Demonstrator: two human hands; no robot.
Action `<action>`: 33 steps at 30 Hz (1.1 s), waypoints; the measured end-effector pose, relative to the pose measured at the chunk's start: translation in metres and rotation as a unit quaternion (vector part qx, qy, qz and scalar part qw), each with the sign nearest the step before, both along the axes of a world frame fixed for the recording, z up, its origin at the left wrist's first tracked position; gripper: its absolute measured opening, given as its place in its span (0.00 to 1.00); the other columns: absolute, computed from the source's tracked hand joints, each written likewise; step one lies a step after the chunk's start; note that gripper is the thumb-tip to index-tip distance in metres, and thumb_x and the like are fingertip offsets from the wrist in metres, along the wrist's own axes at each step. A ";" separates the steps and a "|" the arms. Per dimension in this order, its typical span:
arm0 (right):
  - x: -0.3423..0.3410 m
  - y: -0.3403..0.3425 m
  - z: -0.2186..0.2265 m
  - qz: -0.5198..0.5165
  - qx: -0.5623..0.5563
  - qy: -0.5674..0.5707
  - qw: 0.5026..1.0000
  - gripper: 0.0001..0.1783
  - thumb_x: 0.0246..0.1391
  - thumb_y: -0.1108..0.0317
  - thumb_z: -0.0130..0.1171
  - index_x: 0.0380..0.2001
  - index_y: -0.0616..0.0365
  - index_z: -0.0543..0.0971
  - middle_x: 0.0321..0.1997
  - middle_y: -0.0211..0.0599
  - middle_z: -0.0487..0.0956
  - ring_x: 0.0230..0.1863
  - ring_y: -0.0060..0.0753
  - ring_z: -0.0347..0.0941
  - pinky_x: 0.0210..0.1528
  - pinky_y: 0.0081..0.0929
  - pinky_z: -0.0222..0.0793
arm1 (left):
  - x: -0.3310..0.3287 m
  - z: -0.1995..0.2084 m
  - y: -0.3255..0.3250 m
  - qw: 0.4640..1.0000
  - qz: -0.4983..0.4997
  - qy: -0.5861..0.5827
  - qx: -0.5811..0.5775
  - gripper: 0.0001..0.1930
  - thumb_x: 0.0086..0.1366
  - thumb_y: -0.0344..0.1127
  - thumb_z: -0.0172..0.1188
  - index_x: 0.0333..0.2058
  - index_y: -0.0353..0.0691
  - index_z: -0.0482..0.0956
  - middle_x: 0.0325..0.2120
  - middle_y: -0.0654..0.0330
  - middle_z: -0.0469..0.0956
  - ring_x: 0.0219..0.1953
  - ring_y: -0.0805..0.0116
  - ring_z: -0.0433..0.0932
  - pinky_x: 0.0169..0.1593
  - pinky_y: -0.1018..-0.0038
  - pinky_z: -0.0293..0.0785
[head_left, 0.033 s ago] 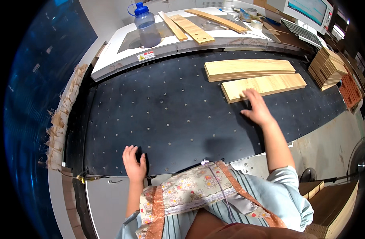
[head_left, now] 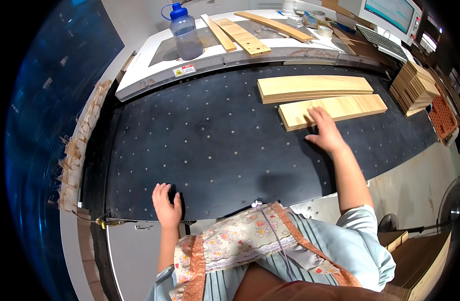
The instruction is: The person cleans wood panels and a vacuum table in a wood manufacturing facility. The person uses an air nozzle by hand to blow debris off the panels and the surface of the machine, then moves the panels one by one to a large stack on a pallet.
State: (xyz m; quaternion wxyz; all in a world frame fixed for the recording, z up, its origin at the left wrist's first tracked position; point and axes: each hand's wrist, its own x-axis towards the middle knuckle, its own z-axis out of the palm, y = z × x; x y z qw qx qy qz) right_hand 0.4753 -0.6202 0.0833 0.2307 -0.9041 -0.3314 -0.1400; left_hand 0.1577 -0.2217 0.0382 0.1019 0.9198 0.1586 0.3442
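Observation:
My right hand (head_left: 326,131) reaches over the near long edge of the closer stack of wooden boards (head_left: 350,106). Its fingertips lie on or just above the pale top board, and the thumb is spread away with nothing gripped. Right behind lies another stack of long boards (head_left: 310,84), with several layers showing at its side. By the table's near left edge is my left hand (head_left: 167,205), holding nothing, its fingers stretched out and the thumb apart. Beneath both stacks spreads the black table (head_left: 190,145), dotted with small round metal studs.
Behind the table, a white machine ledge (head_left: 134,83) carries a blue-lidded water bottle (head_left: 187,37) and loose wooden strips (head_left: 242,37). At right are stacked wood blocks (head_left: 413,90), an orange crate (head_left: 443,118), a keyboard (head_left: 380,41) and a monitor (head_left: 390,16). A blue sheet (head_left: 49,100) stands left.
Hardly anything differs. My right hand sits very slightly farther right and my left hand slightly farther left, while the view has shifted a little. The boards look the same.

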 end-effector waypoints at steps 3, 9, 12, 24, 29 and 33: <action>0.059 -0.020 0.007 -0.002 -0.103 0.006 0.995 0.53 0.27 0.63 0.74 0.61 0.46 0.59 0.64 0.43 0.58 0.68 0.49 0.46 0.65 0.52 0.46 | 0.002 -0.005 0.000 0.999 0.040 -0.014 0.005 0.15 0.51 0.27 0.60 0.41 0.36 0.73 0.41 0.52 0.74 0.50 0.49 0.69 0.54 0.60 0.64; 0.114 -0.026 0.021 0.055 -0.250 0.147 0.956 0.62 0.21 0.56 0.76 0.64 0.45 0.54 0.67 0.42 0.55 0.70 0.47 0.42 0.68 0.53 0.39 | 0.005 -0.007 -0.008 0.989 0.141 -0.028 -0.023 0.08 0.54 0.28 0.57 0.35 0.37 0.76 0.35 0.56 0.77 0.42 0.55 0.73 0.47 0.65 0.68; 0.122 -0.025 0.019 0.093 -0.267 0.140 0.949 0.62 0.19 0.56 0.77 0.63 0.47 0.56 0.62 0.45 0.60 0.66 0.50 0.50 0.66 0.50 0.44 | 0.007 -0.008 -0.008 0.988 0.150 -0.024 -0.011 0.07 0.54 0.28 0.57 0.33 0.37 0.76 0.32 0.57 0.77 0.39 0.56 0.73 0.45 0.66 0.69; 0.130 -0.028 -0.006 0.225 -0.092 0.035 0.969 0.54 0.08 0.63 0.73 0.53 0.56 0.68 0.45 0.47 0.69 0.49 0.54 0.65 0.53 0.41 0.61 | 0.005 -0.003 -0.011 0.979 0.201 -0.019 -0.037 0.05 0.53 0.29 0.58 0.30 0.38 0.77 0.30 0.54 0.77 0.37 0.54 0.75 0.42 0.65 0.71; 0.129 -0.030 -0.015 0.225 -0.086 0.049 0.969 0.53 0.08 0.65 0.70 0.52 0.58 0.69 0.46 0.45 0.68 0.51 0.51 0.63 0.56 0.42 0.58 | 0.005 -0.002 -0.011 0.980 0.193 -0.026 -0.047 0.06 0.53 0.30 0.59 0.30 0.38 0.77 0.29 0.56 0.77 0.37 0.55 0.74 0.42 0.65 0.70; 0.110 -0.012 -0.011 0.229 -0.087 0.059 0.968 0.53 0.08 0.65 0.70 0.52 0.59 0.69 0.47 0.46 0.69 0.52 0.51 0.63 0.56 0.41 0.58 | 0.004 -0.005 -0.011 0.978 0.196 -0.041 -0.055 0.05 0.52 0.29 0.59 0.30 0.38 0.77 0.29 0.58 0.77 0.36 0.56 0.74 0.42 0.66 0.70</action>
